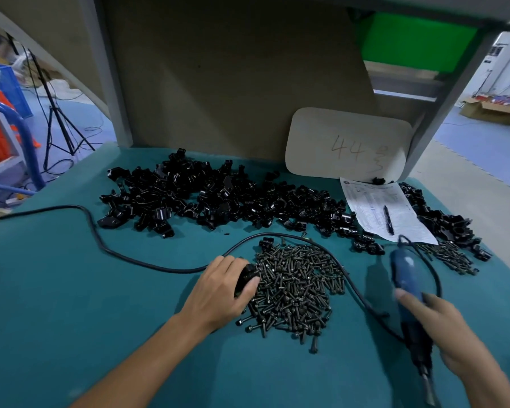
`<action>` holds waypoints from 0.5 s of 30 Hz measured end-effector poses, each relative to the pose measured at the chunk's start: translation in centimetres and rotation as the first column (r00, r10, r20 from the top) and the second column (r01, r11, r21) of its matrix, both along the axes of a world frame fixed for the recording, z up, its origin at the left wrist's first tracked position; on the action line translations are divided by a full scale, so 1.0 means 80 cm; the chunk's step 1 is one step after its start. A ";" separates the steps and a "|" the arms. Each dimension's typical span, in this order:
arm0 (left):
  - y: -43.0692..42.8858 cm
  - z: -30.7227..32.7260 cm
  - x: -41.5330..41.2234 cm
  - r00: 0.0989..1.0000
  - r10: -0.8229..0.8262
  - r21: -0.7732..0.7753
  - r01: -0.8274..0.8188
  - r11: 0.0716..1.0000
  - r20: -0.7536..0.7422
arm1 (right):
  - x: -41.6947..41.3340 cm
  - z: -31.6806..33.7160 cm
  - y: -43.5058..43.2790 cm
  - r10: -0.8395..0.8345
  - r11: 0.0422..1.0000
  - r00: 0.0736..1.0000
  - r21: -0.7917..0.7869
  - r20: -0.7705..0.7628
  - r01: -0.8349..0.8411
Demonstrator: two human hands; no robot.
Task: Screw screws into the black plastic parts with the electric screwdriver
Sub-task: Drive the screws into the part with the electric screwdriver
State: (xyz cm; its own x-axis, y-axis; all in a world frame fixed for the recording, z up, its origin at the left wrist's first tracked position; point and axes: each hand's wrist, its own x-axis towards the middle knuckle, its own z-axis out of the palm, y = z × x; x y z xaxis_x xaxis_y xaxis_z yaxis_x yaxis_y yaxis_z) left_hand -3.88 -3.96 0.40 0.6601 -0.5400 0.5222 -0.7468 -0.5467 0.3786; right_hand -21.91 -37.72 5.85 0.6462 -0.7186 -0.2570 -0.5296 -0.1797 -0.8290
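Your left hand [221, 290] rests at the left edge of the screws [295, 287], fingers curled round one black part [246, 280]. Palm and thumb cover most of that part, so you cannot tell its shape, nor whether a screw sits in it.

Your right hand [445, 328] grips the screwdriver [407, 275] round its middle. It holds the tool above the table [71, 290], right of the screws, with the blue end away from you and the dark end slanting down toward you. Hand and tool are blurred. The bit is a smear running to the bottom edge, and its tip cannot be made out.

The cable [100, 240] leaves the blue end, loops behind the screws and runs off the left edge. Your left hand covers a short stretch of it.

The parts [218, 195] lie in a long heap across the back of the table, well apart from both hands. They are too tangled to tell one from another. More parts [445, 222] lie at the far right, with more screws [451, 257] just in front of them, partly behind the screwdriver.

Between the two heaps lies a paper [374, 198] with a pen [388, 219] on it; its print is too small to read. Behind it a card [348, 128] leans on the back board. It is marked "44", and the scrawl beside that is illegible.

A dark shape at the right edge is cut off and cannot be identified.
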 end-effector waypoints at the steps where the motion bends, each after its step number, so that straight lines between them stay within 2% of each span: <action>1: -0.001 0.000 0.001 1.000 -0.004 0.015 0.004 1.000 0.002 | 0.004 0.005 0.004 -0.066 0.983 0.988 0.178 0.137 0.041; 3: -0.002 0.000 0.002 1.000 -0.009 0.034 0.009 0.999 0.000 | 0.018 0.012 0.017 -0.203 0.900 0.921 0.435 0.332 0.041; 6: -0.003 0.000 0.002 1.000 -0.011 0.042 0.012 0.999 -0.019 | 0.048 0.018 0.046 -0.352 0.754 0.773 0.649 0.528 -0.101; 9: -0.005 0.000 0.001 0.999 -0.009 0.063 0.011 0.998 -0.031 | 0.080 0.016 0.081 -0.439 0.654 0.698 0.734 0.565 -0.182; 15: -0.005 0.002 0.007 0.998 -0.026 0.156 0.033 0.987 -0.050 | 0.120 -0.005 0.115 -0.505 0.570 0.691 0.801 0.517 -0.184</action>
State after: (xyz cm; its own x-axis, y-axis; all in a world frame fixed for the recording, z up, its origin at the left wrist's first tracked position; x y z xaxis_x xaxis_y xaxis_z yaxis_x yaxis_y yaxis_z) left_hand -3.35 -4.35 0.52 0.6648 -0.6322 0.3979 -0.7466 -0.5802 0.3255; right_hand -12.32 -28.53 5.45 0.7582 -0.5688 -0.3187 0.2464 0.7025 -0.6677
